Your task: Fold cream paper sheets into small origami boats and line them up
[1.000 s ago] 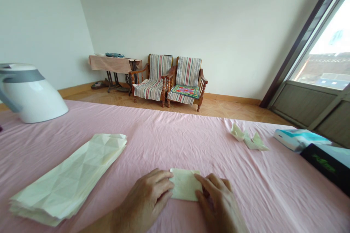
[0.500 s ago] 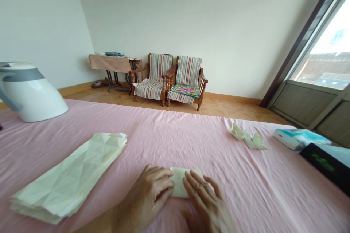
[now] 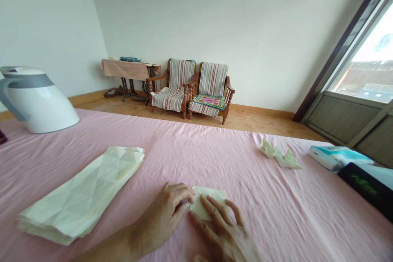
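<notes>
Head cam: R grip (image 3: 221, 223) open, spread flat on sm. folded paper (image 3: 199, 208); L grip (image 3: 168, 208) curled at its L edge, can't tell from here if pinching. Paper on pink cloth (image 3: 215, 155). Creased paper stack (image 3: 86, 194) to L, jug (image 3: 50, 108) beyond; black box (image 3: 364, 186) far R; 2 chairs (image 3: 211, 80) behind.

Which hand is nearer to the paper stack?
Left. The left hand is to the right of the stack, at the left edge of the square; the right hand is farther right, fingers spread over the square.
</notes>
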Tool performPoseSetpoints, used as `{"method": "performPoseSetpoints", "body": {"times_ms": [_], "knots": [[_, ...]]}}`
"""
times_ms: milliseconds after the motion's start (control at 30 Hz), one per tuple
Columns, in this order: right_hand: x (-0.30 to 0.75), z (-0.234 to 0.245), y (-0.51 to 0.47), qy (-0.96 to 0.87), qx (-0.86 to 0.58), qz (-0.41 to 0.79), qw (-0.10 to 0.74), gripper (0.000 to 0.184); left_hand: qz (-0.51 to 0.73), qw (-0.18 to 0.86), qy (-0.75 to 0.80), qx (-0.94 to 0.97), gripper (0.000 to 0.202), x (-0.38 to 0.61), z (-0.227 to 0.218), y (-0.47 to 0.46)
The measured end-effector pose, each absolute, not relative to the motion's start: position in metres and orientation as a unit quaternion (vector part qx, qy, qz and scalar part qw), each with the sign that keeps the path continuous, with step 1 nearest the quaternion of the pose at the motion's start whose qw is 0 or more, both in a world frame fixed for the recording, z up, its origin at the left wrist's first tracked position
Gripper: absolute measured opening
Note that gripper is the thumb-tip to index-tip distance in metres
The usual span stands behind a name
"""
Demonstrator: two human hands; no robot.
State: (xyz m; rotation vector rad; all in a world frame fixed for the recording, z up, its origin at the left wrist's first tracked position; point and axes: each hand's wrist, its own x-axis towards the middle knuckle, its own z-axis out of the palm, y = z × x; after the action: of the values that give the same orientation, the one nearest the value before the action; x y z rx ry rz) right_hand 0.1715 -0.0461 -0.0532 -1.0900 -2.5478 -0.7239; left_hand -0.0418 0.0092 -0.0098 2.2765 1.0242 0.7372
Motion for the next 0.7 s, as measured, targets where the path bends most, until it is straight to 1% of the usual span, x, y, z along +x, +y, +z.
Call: {"method": "performPoseSetpoints", "body": {"times_ms": [100,200,333,433,500,633,700], "knots": [[0.168,-0.053,-0.046,-0.872,-0.374,-0.277,0.149,0.065,0.274,0.273,0.384,0.839,0.024,-0.041,-0.010,0.009],[0.164,-0.047,-0.046,-0.865,-0.369,-0.289,0.178,0.065,0.274,0.279,0.388,0.835,0.025,-0.041,-0.009,0.009],[0.164,-0.042,-0.046,-0.882,-0.311,-0.257,0.242,0.050,0.262,0.267,0.387,0.843,0.023,-0.041,-0.008,0.009],[0.166,-0.047,-0.047,-0.876,-0.310,-0.237,0.282,0.054,0.252,0.258,0.374,0.854,0.016,-0.041,-0.007,0.008],[0.168,-0.053,-0.047,-0.875,-0.325,-0.235,0.272,0.057,0.249,0.254,0.367,0.859,0.012,-0.040,-0.007,0.008],[0.169,-0.062,-0.047,-0.886,-0.327,-0.246,0.221,0.059,0.235,0.234,0.373,0.867,0.011,-0.038,-0.005,0.005],[0.169,-0.064,-0.048,-0.888,-0.331,-0.236,0.216,0.059,0.224,0.218,0.378,0.871,0.011,-0.038,-0.004,0.004]]}}
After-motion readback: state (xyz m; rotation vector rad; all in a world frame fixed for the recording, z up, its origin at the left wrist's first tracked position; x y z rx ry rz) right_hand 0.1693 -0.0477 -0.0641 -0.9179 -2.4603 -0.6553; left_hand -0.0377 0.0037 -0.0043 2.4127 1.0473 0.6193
